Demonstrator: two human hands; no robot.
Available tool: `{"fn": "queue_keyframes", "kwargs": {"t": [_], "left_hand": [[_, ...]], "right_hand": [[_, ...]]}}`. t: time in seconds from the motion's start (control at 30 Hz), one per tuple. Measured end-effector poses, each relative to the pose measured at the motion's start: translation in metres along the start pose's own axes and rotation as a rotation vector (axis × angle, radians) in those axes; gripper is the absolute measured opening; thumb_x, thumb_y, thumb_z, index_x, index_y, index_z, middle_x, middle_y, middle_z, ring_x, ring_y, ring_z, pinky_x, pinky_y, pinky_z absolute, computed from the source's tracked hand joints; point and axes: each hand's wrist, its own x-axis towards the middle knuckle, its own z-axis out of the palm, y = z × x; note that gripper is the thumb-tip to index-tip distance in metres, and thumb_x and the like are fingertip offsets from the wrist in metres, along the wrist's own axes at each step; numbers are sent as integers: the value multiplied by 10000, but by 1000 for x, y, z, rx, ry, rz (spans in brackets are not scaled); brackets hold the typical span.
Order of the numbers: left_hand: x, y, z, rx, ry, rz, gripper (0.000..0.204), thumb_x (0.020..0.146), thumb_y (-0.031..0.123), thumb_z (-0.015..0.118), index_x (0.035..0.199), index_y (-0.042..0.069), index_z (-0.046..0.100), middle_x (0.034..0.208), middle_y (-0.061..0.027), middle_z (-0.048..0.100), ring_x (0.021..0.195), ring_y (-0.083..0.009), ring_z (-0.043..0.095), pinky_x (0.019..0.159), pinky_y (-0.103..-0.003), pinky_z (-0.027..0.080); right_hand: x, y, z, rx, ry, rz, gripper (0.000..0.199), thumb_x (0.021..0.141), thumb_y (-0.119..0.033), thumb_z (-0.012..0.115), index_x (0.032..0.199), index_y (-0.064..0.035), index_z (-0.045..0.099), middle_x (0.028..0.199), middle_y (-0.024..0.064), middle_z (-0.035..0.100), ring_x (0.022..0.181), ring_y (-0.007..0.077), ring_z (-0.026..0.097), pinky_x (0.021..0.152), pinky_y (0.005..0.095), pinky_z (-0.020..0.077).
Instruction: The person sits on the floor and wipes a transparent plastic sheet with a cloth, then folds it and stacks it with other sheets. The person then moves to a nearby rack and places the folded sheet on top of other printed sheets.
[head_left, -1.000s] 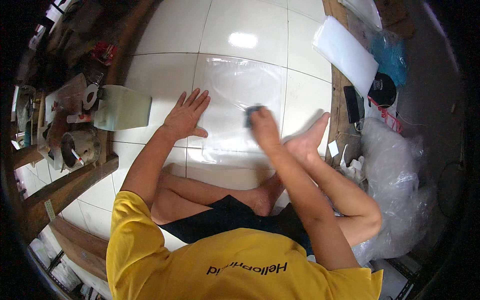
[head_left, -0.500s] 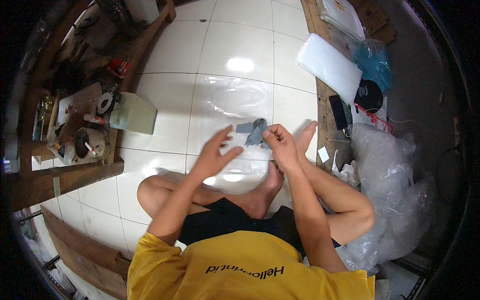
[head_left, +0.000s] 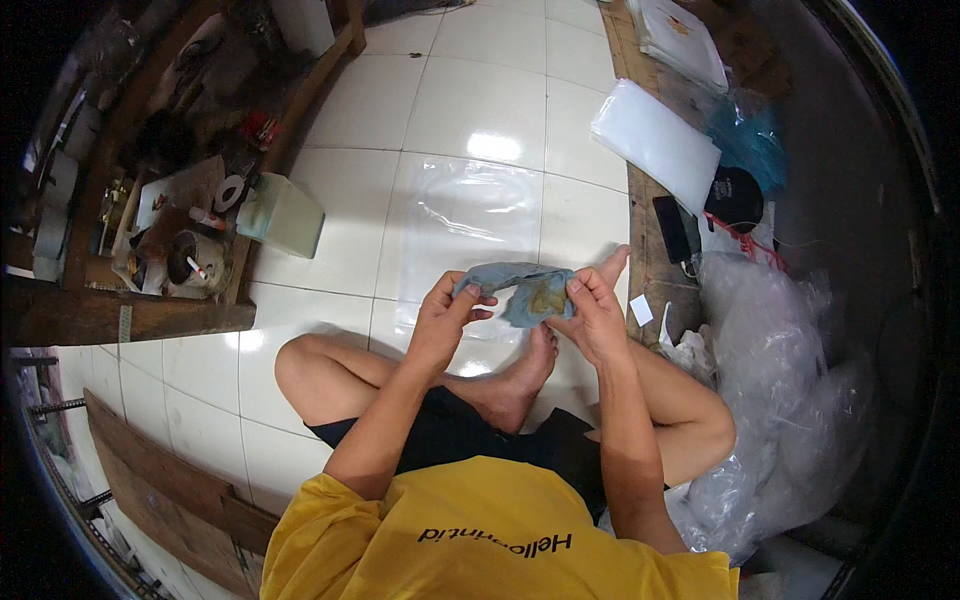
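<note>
The person sits cross-legged on the white tile floor (head_left: 480, 110) with a clear plastic sheet (head_left: 470, 215) spread flat just ahead of their feet, and everything reads best from that sheet. Above its near edge, both hands hold up a small blue-grey cloth (head_left: 520, 290) with a yellowish stain near its right half. The left hand (head_left: 447, 315) pinches the cloth's left end between thumb and fingertips, fingers curled closed on the fabric; the right hand (head_left: 597, 312) grips the right end the same way, so the cloth is stretched between them and sags a little in the middle, clear of the sheet. To handle it well, I'd say keep the pinches at the very edges, hold an even tension so the fabric opens flat, and turn the stained face out of the way if a clean face is wanted. Left of the sheet stands a pale green plastic container (head_left: 285, 215) against a low wooden bench (head_left: 130, 315) cluttered with tools and a roll of tape (head_left: 232, 192). Right of the sheet lies a white padded pack (head_left: 655, 140), with a dark phone (head_left: 672, 228) and a black cap (head_left: 735, 195) beyond it, and a heap of clear plastic bags (head_left: 780, 400) nearer the person's right knee.
</note>
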Motion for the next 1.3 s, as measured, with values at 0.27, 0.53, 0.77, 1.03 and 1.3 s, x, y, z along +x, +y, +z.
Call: {"fn": "queue_keyframes", "kwargs": {"t": [0.27,0.53,0.77,1.03,1.3], "left_hand": [[-4,-6,1,-157,-80,53,177,1047,204,527,1101,53,603,1096,-62,652,1015,-169,634,935,-365,558],[-8,21,15,-341,14,-63,206,1064,259,496,1114,73,571,1013,-74,654,968,-189,655,918,-363,565],[-8,25,18,-178,-8,22,260,1062,339,494,1073,83,539,880,-39,593,747,-148,540,695,-296,490],[-16,38,24,-52,-41,-34,278,1047,371,523,1037,94,555,794,8,557,615,-54,386,550,-205,338],[-29,57,42,95,-204,-92,258,1067,300,501,1016,74,616,803,-5,598,639,-74,378,600,-220,333]], "right_hand": [[-15,-12,2,62,-24,-8,43,1007,-110,575,972,-101,552,936,-19,581,873,93,558,743,286,515],[-23,-6,-7,61,-132,-38,21,993,-87,591,978,-83,576,894,-13,603,813,69,545,715,228,451],[-28,15,-6,4,-195,-16,30,974,-69,608,994,-59,588,904,-6,607,841,86,558,761,241,453],[-30,38,-3,-22,-257,4,156,954,-40,607,1107,-39,572,973,17,619,893,101,571,812,257,463],[-38,43,30,-229,-289,-38,526,958,-157,643,1426,-30,440,1222,77,625,1106,156,586,970,309,435]]}}
